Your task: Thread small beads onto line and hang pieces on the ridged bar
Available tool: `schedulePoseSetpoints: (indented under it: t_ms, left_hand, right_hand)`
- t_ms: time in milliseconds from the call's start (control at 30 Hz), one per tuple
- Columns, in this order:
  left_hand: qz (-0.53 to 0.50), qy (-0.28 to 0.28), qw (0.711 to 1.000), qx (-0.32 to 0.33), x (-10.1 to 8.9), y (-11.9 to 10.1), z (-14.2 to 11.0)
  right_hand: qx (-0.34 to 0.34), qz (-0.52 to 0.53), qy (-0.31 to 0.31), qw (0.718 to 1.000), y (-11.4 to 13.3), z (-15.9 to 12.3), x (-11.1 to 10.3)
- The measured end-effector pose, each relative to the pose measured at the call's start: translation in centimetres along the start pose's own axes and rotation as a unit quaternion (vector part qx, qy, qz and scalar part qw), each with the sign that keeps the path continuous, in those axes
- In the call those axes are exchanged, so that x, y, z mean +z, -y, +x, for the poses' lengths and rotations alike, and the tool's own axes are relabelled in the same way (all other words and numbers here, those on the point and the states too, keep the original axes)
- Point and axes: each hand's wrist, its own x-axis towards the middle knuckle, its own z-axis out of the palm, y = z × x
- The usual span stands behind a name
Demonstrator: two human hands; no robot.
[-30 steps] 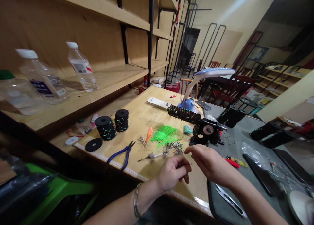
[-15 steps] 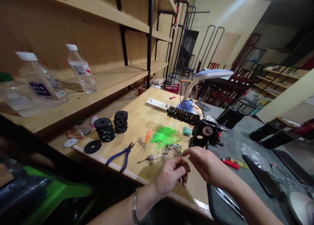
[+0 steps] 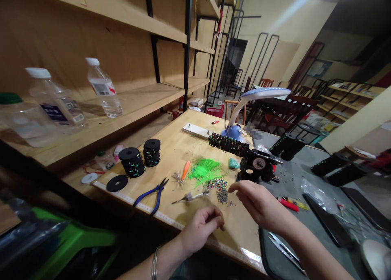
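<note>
My left hand [image 3: 203,228] is low over the front of the wooden table, fingers curled and thumb near the fingertips; anything held is too small to see. Up and to the right, my right hand [image 3: 255,201] has its fingertips pressed together beside a pile of small grey metal pieces [image 3: 222,196]; what they hold, if anything, cannot be made out. Colourful beads [image 3: 216,184] and bright green strands [image 3: 205,170] lie behind the metal pieces. A slim pointed tool [image 3: 191,196] rests left of the pile, and blue-handled pliers [image 3: 152,195] lie farther left.
Black foam spools [image 3: 132,162] and a black disc [image 3: 117,183] stand at the table's left. Behind my right hand is a black winding device [image 3: 256,166] with a foam-covered rod, near a blue lamp [image 3: 233,132]. Scissors [image 3: 285,249] lie on the grey mat at right.
My left hand has moved down and left, away from my right hand, uncovering the grey metal pieces. My right hand stays nearly in place.
</note>
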Motion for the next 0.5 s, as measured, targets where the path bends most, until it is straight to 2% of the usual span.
schedulePoseSetpoints:
  t_ms: [167, 333, 500]
  left_hand:
    - [-0.015, 0.057, 0.998, 0.005, 0.3, -1.9, 0.2]
    - [-0.040, 0.033, 0.998, 0.041, 2.2, -4.0, 1.5]
    - [-0.067, -0.002, 0.997, 0.045, 2.8, -4.3, 1.6]
  right_hand:
    - [0.000, 0.004, 0.003, 1.000, 0.3, 0.3, -0.2]
    - [-0.001, 0.003, 0.015, 1.000, 0.6, 0.4, -0.1]
    - [0.002, 0.004, 0.014, 1.000, 0.4, 0.0, 0.1]
